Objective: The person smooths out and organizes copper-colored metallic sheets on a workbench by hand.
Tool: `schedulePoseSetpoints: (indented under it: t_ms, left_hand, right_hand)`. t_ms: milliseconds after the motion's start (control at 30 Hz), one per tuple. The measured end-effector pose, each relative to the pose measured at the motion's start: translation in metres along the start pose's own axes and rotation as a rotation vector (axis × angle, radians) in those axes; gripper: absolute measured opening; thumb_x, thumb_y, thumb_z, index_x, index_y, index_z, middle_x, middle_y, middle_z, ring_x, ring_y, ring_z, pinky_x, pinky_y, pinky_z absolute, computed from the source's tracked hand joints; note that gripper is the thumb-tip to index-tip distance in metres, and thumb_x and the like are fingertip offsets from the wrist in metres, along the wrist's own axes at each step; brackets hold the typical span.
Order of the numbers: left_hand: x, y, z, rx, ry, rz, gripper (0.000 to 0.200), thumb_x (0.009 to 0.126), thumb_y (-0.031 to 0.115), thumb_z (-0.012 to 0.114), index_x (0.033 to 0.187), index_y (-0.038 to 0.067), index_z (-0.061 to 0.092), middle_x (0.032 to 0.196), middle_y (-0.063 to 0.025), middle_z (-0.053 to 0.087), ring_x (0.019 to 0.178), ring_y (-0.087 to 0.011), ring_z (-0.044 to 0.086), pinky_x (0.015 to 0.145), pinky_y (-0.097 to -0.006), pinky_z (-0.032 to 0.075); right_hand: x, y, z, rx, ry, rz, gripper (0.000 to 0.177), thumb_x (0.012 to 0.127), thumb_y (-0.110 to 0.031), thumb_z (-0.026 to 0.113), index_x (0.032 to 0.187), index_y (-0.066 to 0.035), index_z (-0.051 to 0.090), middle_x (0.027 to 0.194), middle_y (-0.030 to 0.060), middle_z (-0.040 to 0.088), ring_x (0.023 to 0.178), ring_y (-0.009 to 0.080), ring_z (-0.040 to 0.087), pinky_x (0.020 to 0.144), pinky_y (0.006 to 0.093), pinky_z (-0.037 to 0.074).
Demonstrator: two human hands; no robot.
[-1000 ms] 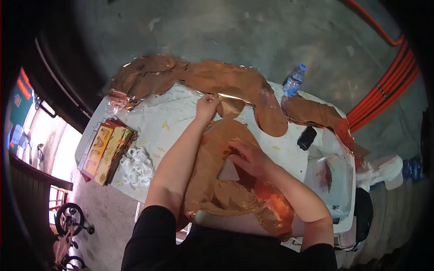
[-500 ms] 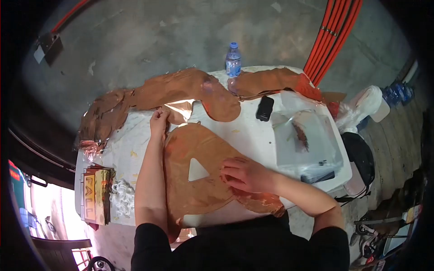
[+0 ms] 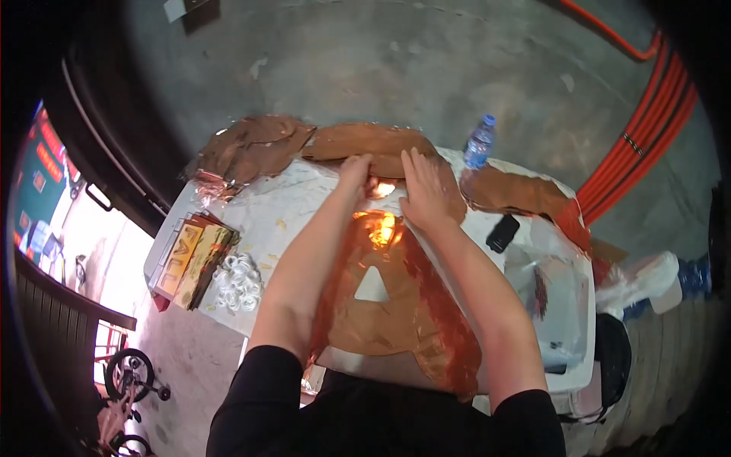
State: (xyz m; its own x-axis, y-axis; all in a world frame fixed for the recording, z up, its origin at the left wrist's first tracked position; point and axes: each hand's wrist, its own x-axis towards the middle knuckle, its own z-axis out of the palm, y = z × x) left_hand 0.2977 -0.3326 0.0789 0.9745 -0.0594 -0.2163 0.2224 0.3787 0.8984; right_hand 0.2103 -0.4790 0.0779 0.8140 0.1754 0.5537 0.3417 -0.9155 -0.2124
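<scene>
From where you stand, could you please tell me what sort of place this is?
Probably a workshop or garage: an A-shaped foil piece on a white table, exposed red pipes, and a bicycle nearby.

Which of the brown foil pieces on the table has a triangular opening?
The foil letter A, nearest the camera: white tabletop shows through its triangle; the far pieces show no such opening.

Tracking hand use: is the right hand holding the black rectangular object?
No, the black rectangular object lies apart from the right hand.

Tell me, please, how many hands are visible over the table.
2: the left hand and the right hand, both at the brown foil near the far edge of the table.
</scene>
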Motion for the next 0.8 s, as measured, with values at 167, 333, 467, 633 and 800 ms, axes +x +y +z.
schedulePoseSetpoints:
  t_ms: [167, 333, 467, 633, 800]
  left_hand:
    - [0.000, -0.024, -0.023, 0.019, -0.069, 0.043, 0.016, 0.083, 0.020, 0.059, 0.084, 0.005, 0.054, 0.070, -0.0039, 0.058, 0.044, -0.0103, 0.050, 0.037, -0.0224, 0.039]
    - [-0.030, -0.005, -0.056, -0.092, -0.144, 0.010, 0.025, 0.082, 0.022, 0.065, 0.095, 0.002, 0.057, 0.076, -0.0017, 0.059, 0.059, -0.0087, 0.054, 0.049, -0.0212, 0.045]
    - [0.002, -0.025, -0.116, 0.430, -0.096, 0.339, 0.025, 0.083, 0.015, 0.060, 0.100, -0.002, 0.059, 0.081, -0.0040, 0.061, 0.062, -0.0099, 0.054, 0.056, -0.0243, 0.045]
    - [-0.016, 0.004, -0.119, 1.007, 0.015, 0.560, 0.018, 0.079, 0.011, 0.055, 0.090, -0.001, 0.062, 0.086, -0.0160, 0.062, 0.079, -0.0277, 0.060, 0.071, -0.0363, 0.047]
    - [-0.013, -0.002, -0.096, 1.246, -0.126, 1.086, 0.032, 0.074, 0.009, 0.060, 0.106, 0.004, 0.059, 0.109, -0.0161, 0.057, 0.103, -0.0348, 0.051, 0.089, -0.0413, 0.043]
  right_hand:
    - [0.020, 0.017, 0.047, -0.218, -0.051, -0.087, 0.084, 0.069, -0.005, 0.063, 0.142, -0.012, 0.023, 0.146, 0.0145, 0.024, 0.134, 0.0342, 0.025, 0.109, 0.0480, 0.019]
    - [0.033, 0.003, 0.069, -0.232, -0.093, -0.213, 0.065, 0.075, -0.004, 0.054, 0.137, -0.014, 0.035, 0.141, 0.0124, 0.034, 0.128, 0.0304, 0.035, 0.104, 0.0500, 0.028]
    - [0.050, 0.020, 0.086, -0.267, -0.035, -0.297, 0.047, 0.078, -0.012, 0.055, 0.124, -0.013, 0.049, 0.121, 0.0154, 0.053, 0.113, 0.0311, 0.050, 0.094, 0.0471, 0.038]
    - [0.084, 0.029, 0.064, 0.169, -0.017, 0.100, 0.010, 0.075, -0.006, 0.056, 0.083, -0.005, 0.060, 0.075, 0.0199, 0.060, 0.074, 0.0384, 0.059, 0.067, 0.0460, 0.046]
    - [0.096, 0.061, 0.071, 0.437, 0.353, 0.350, 0.014, 0.079, -0.003, 0.052, 0.090, 0.000, 0.061, 0.067, 0.0221, 0.058, 0.061, 0.0301, 0.060, 0.056, 0.0396, 0.043]
